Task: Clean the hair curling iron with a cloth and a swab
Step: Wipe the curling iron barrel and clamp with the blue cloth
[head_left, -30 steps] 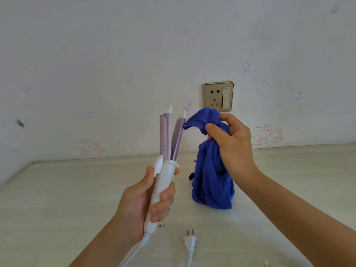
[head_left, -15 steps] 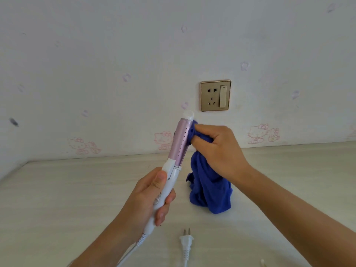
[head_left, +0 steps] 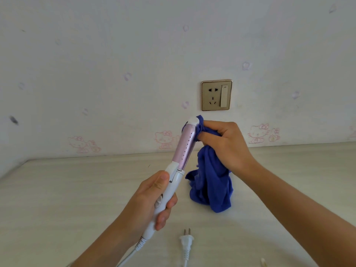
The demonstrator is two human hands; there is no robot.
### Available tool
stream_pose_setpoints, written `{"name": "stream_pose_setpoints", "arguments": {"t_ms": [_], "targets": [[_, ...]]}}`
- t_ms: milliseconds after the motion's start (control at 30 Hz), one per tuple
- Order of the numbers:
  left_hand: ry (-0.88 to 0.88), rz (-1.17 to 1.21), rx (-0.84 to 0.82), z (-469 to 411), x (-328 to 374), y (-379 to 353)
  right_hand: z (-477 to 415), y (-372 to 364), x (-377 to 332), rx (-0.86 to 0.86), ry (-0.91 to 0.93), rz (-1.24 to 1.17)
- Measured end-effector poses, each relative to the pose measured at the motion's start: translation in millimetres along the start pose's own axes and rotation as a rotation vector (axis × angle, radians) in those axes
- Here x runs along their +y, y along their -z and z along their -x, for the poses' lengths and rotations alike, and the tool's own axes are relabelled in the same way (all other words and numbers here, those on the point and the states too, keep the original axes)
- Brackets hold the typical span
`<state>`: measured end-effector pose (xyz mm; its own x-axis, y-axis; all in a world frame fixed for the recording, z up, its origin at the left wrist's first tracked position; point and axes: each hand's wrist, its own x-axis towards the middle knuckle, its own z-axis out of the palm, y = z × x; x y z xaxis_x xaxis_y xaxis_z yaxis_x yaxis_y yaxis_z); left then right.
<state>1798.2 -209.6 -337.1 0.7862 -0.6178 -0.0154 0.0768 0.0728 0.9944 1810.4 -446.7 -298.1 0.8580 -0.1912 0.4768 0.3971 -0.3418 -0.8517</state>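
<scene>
White plastic at the handle of the curling iron [head_left: 169, 191] is gripped by the left hand [head_left: 150, 201], thumb on top, so the closed lilac barrel is held tilted up above the table [head_left: 57, 199]. A soft blue cloth [head_left: 211, 182] is bunched in the closed right hand [head_left: 225, 143] and pressed against the barrel near its white tip. The iron is judged light, stiff and smooth, best held by the handle; the cloth is limp. The plug [head_left: 185, 240] lies unplugged on the table, below the wall socket [head_left: 216, 95].
</scene>
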Motion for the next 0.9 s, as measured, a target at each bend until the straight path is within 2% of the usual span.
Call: {"name": "stream_pose_setpoints", "arguments": {"t_ms": [67, 200, 300, 433, 567, 633, 800, 900], "targets": [[0.000, 0.020, 0.002, 0, -2, -2, 4, -3, 0, -0.012, 0.013, 0.000], [-0.009, 0.077, 0.101, -1, -2, 4, 30, -39, -3, -0.191, 0.059, -0.028], [-0.015, 0.083, 0.111, 0, -1, 9, 32, -47, 0, -0.243, 0.065, -0.040], [-0.002, 0.077, 0.098, -5, 3, 5, 22, -35, -1, -0.188, 0.080, -0.058], [0.000, 0.058, 0.059, 0, 0, -3, 8, -18, -1, 0.004, 0.048, -0.070], [-0.006, 0.042, 0.036, 2, -2, -4, 1, -9, 0, 0.039, 0.034, -0.068], [-0.013, 0.038, 0.103, -3, 4, 5, 26, -38, -1, -0.196, 0.071, -0.063], [-0.008, 0.042, 0.120, -3, 5, 5, 26, -42, 5, -0.229, 0.058, -0.068]]}}
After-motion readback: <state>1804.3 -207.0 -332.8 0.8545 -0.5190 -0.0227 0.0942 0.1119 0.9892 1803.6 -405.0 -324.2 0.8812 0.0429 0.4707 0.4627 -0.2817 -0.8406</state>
